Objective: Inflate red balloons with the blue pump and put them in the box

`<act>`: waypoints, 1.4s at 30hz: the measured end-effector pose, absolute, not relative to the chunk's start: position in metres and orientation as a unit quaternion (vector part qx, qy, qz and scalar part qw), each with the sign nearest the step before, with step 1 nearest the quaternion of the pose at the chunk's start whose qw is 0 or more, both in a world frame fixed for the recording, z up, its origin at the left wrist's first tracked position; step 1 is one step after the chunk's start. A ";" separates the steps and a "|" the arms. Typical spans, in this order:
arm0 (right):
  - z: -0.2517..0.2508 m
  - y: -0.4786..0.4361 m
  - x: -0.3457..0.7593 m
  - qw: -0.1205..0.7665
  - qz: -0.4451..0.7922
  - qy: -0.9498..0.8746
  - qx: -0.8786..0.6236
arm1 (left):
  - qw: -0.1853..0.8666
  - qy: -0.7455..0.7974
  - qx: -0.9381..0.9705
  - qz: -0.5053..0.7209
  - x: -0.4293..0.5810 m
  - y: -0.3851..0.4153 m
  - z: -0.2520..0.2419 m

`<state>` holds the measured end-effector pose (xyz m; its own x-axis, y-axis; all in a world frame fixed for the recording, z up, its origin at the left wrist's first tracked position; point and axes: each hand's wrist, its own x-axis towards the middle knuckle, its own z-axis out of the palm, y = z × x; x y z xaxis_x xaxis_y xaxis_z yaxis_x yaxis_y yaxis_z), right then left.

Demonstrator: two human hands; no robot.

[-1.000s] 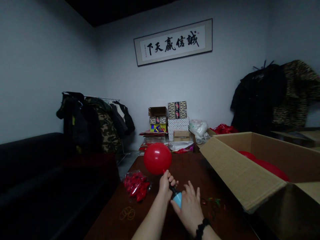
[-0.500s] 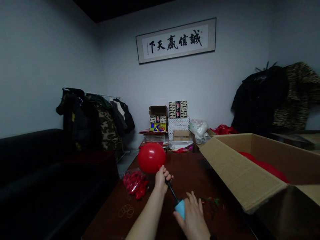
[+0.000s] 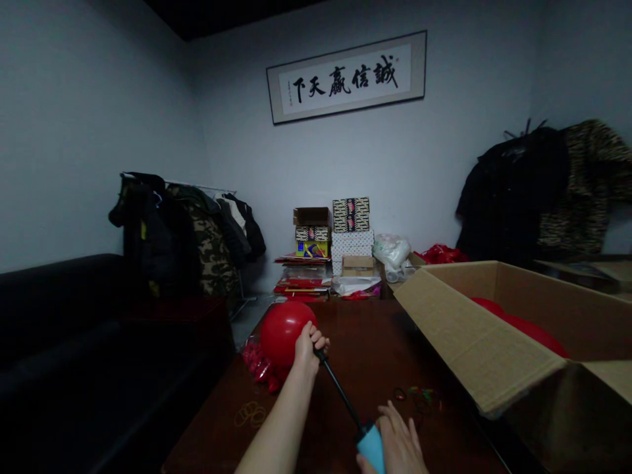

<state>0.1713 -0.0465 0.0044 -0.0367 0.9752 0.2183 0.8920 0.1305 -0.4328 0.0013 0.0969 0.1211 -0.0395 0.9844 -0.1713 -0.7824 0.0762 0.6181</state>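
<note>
My left hand (image 3: 307, 344) is closed around the neck of a half-inflated red balloon (image 3: 280, 332), where the neck meets the tip of a hand pump. The pump's thin black rod (image 3: 338, 390) runs down to its light blue barrel (image 3: 371, 449), which my right hand (image 3: 399, 446) grips at the frame's bottom edge. The rod is pulled far out. Both hands hover over a dark wooden table (image 3: 365, 342).
A clear bag of red uninflated balloons (image 3: 259, 366) lies behind the balloon. Rubber bands (image 3: 251, 414) and coloured bands (image 3: 417, 394) lie on the table. A large open cardboard box (image 3: 498, 329) holding red balloons stands to the right. Stacked boxes (image 3: 340, 237), coat racks and a dark sofa (image 3: 74, 329) surround the table.
My right hand has drawn the blue barrel back toward me, extending the rod. My left hand and the balloon have shifted left and lower.
</note>
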 end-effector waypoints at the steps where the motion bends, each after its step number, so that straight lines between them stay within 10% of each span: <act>1: 0.004 -0.044 0.173 0.234 0.102 -0.709 -0.657 | 0.674 0.287 0.173 0.658 0.004 0.096 0.123; 16: 0.067 -0.013 0.157 0.269 0.151 -0.717 -0.625 | 0.675 0.292 0.276 0.618 0.041 0.087 0.128; 34: -0.014 -0.034 0.171 0.282 0.131 -0.735 -0.602 | 0.663 0.319 0.216 0.642 0.023 0.096 0.120; 42: -0.016 -0.046 0.186 0.373 0.401 -0.654 -0.522 | 0.672 0.318 0.218 0.632 0.024 0.096 0.124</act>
